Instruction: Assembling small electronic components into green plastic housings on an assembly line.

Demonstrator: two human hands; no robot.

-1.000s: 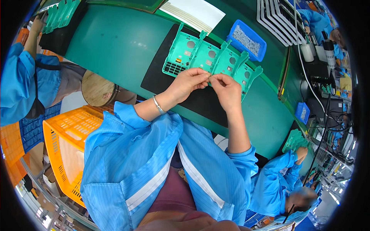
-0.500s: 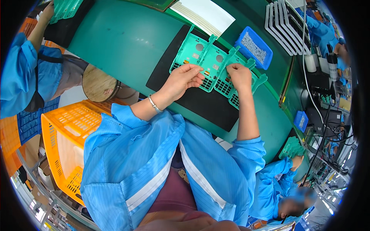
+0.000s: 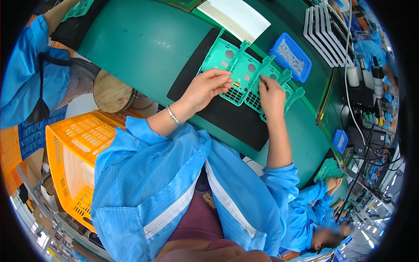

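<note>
Inspector: Your green moulded frame [image 3: 244,72] lies flat on the black mat [image 3: 227,118]. It looks light, thin and brittle at the ribs.

Operator: And my grip?

Inspector: Left hand [image 3: 206,87] pinches its near edge; right hand [image 3: 271,94] presses fingertips on it. Take it by the outer rails.

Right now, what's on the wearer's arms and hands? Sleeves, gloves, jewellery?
Both hands are bare, no gloves: left hand, right hand. Light blue coat sleeves are pushed up past the forearms, with a pale stripe lower down the coat. A thin silver bracelet circles the left wrist.
</note>
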